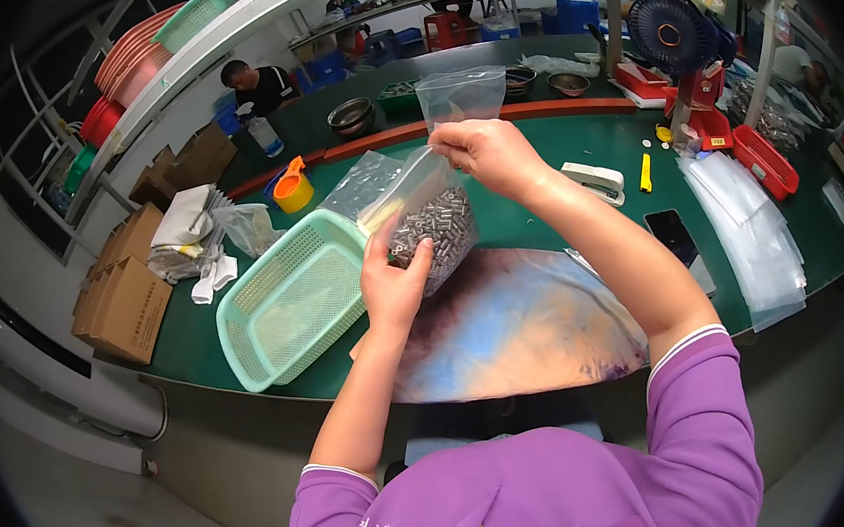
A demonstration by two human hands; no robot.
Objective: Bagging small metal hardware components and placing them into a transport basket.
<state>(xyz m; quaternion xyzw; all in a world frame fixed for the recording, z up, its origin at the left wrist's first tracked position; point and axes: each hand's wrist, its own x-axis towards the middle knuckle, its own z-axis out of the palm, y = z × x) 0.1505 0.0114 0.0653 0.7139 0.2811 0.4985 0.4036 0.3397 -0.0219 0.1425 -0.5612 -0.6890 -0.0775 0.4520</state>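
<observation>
A clear plastic zip bag (450, 231) full of small metal cylinders is held up over the table in front of me. My left hand (395, 279) grips its left side, with the thumb across the front. At the bag's top edge, my right hand (492, 156) pinches the plastic between thumb and fingers. Just left of the bag, a light green perforated basket (236, 323) stands on the table. Beneath the bag lies a tie-dyed cloth (526, 333) in blue and orange. Another clear bag (462, 91) shows beyond my right hand.
To the right are a stapler (593, 182), a yellow cutter (646, 173), a phone (672, 233) and a stack of clear plastic bags (746, 237). Cardboard boxes (127, 308) and an orange cup (293, 188) are left. A person (262, 89) sits across the table, near a fan (670, 31).
</observation>
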